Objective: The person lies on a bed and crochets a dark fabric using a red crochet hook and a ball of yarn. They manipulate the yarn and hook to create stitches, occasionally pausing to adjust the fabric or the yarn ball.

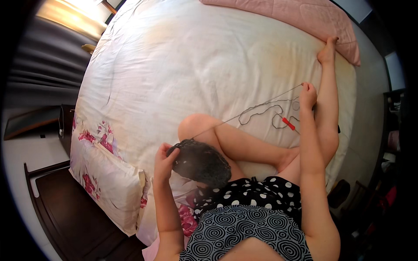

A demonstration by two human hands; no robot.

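Observation:
My left hand (163, 162) pinches the upper left edge of a dark grey, rounded piece (201, 163) that looks like netted or knitted fabric. The piece lies over my bent thigh. From its top edge a thin dark thread (248, 112) runs taut up to my right hand (308, 95), whose fingers are closed on its far end beside my outstretched leg. Slack thread curls on the sheet below the taut line. Among those loops lies a small tool with a red handle (288, 123) and a thin shaft; its exact kind is unclear.
I sit on a bed with a wrinkled cream sheet (152, 65). A folded pink quilt (287, 15) lies at the far right edge. Flowered pillows (109, 182) rest at the left against a dark wooden headboard (65, 209). Grey curtains (45, 61) hang beyond.

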